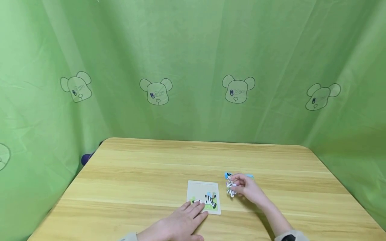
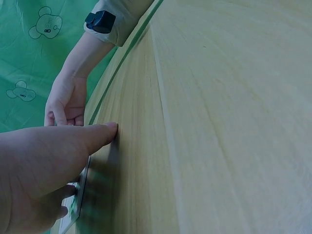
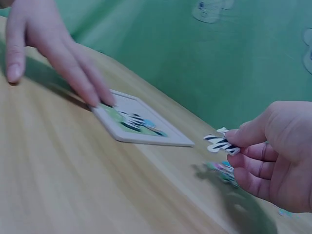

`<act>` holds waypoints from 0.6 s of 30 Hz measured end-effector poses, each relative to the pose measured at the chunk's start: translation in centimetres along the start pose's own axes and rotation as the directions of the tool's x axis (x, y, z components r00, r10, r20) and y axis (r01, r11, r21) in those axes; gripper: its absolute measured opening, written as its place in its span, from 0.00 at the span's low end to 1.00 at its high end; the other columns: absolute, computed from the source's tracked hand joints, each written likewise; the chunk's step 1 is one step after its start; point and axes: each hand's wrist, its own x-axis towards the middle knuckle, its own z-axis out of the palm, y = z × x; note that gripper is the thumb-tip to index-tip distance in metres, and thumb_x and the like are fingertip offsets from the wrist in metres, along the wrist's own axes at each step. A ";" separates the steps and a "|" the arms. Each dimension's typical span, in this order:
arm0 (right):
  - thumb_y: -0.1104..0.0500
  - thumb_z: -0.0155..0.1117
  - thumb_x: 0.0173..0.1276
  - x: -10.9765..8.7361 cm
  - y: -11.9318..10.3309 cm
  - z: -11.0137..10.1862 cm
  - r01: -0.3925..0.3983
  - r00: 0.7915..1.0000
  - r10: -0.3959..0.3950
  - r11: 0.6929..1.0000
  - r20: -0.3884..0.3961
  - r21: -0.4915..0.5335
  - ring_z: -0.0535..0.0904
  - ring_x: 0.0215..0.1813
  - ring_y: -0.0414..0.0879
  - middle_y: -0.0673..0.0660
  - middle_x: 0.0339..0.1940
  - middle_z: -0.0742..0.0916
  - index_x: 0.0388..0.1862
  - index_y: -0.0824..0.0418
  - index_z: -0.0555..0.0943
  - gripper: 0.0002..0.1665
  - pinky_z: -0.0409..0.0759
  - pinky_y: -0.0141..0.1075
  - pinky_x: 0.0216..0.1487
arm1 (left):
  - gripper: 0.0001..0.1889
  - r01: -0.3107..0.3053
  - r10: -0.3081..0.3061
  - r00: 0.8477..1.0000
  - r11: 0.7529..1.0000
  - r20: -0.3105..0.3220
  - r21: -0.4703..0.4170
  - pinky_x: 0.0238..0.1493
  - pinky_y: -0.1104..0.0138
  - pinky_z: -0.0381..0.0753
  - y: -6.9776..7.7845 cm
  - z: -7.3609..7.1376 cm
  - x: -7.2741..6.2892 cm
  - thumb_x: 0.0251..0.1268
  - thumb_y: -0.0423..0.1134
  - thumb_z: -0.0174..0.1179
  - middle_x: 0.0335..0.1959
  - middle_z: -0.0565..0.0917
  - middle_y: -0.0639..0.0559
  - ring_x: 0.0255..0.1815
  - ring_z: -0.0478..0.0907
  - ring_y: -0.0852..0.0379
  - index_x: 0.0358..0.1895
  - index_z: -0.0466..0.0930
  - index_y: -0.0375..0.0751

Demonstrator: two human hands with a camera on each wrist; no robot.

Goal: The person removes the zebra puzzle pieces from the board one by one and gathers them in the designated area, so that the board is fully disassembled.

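Observation:
A square puzzle board (image 1: 202,186) with a pale frame lies on the table, its lower part filled with zebra-striped and green pieces. My left hand (image 1: 184,222) rests on its near left edge, fingers extended. To the right of the board, my right hand (image 1: 248,190) pinches a striped zebra puzzle piece (image 3: 222,144) between thumb and fingers. In the right wrist view this piece is held above the table, with more colourful pieces (image 3: 224,170) below it. The right hand partly covers those loose pieces in the head view.
The wooden table (image 1: 144,167) has rounded far corners. A green curtain (image 1: 193,43) with bear-head drawings hangs behind it and along both sides. A dark purple object (image 1: 85,159) shows beyond the table's left edge.

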 end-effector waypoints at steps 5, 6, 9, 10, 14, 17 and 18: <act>0.71 0.63 0.56 -0.1 0.6 -1.6 -0.055 0.997 0.053 0.998 -0.060 -0.023 0.73 0.25 0.43 0.56 0.28 0.80 0.48 0.74 0.73 0.20 0.75 0.31 0.23 | 0.39 0.002 -0.002 1.000 1.000 -0.006 0.010 0.69 0.59 0.54 0.0 -0.1 -0.1 0.63 0.68 0.36 0.72 0.54 0.47 0.72 0.50 0.52 0.71 0.55 0.47; 0.70 0.63 0.56 -0.1 0.7 -1.8 -0.066 0.995 0.064 0.997 -0.070 -0.031 0.73 0.24 0.43 0.56 0.28 0.80 0.48 0.74 0.73 0.20 0.75 0.30 0.23 | 0.39 0.003 -0.003 1.000 1.000 -0.006 0.012 0.69 0.59 0.54 0.0 -0.1 -0.1 0.63 0.68 0.36 0.72 0.54 0.47 0.72 0.50 0.52 0.71 0.56 0.47; 0.70 0.63 0.56 -0.1 0.9 -2.2 -0.093 0.992 0.088 0.994 -0.090 -0.059 0.73 0.24 0.44 0.56 0.28 0.81 0.48 0.74 0.74 0.20 0.74 0.30 0.22 | 0.39 0.002 -0.002 1.000 1.000 -0.003 0.011 0.69 0.60 0.54 0.0 -0.2 0.0 0.63 0.68 0.35 0.72 0.55 0.47 0.72 0.50 0.52 0.71 0.56 0.47; 0.70 0.64 0.56 -0.1 1.0 -2.3 -0.101 0.991 0.094 0.993 -0.097 -0.066 0.73 0.24 0.44 0.56 0.28 0.81 0.48 0.75 0.74 0.20 0.74 0.30 0.22 | 0.39 0.002 -0.002 1.000 1.000 -0.003 0.012 0.69 0.60 0.54 0.0 -0.2 0.0 0.63 0.68 0.35 0.72 0.55 0.47 0.72 0.50 0.52 0.71 0.56 0.47; 0.69 0.64 0.56 -0.1 1.2 -2.5 -0.134 0.984 0.119 0.986 -0.135 -0.102 0.73 0.25 0.44 0.56 0.28 0.81 0.47 0.75 0.74 0.19 0.75 0.31 0.22 | 0.39 -0.005 0.005 1.000 1.000 -0.006 0.021 0.69 0.60 0.55 0.0 -0.2 0.0 0.63 0.68 0.35 0.72 0.55 0.47 0.72 0.51 0.52 0.71 0.56 0.47; 0.69 0.64 0.56 -0.1 1.3 -2.5 -0.162 0.977 0.139 0.977 -0.160 -0.136 0.74 0.26 0.45 0.56 0.28 0.80 0.45 0.74 0.75 0.17 0.76 0.32 0.23 | 0.39 -0.013 0.013 1.000 1.000 -0.006 0.021 0.69 0.59 0.55 0.0 -0.2 0.0 0.63 0.68 0.36 0.72 0.55 0.47 0.72 0.51 0.52 0.71 0.56 0.47; 0.69 0.65 0.55 0.0 1.4 -2.5 -0.173 0.974 0.147 0.974 -0.171 -0.147 0.74 0.26 0.45 0.56 0.27 0.81 0.43 0.74 0.76 0.16 0.76 0.32 0.23 | 0.39 -0.016 0.016 1.000 1.000 -0.007 0.019 0.68 0.59 0.55 0.0 -0.2 0.0 0.63 0.68 0.36 0.72 0.55 0.46 0.72 0.51 0.52 0.71 0.56 0.47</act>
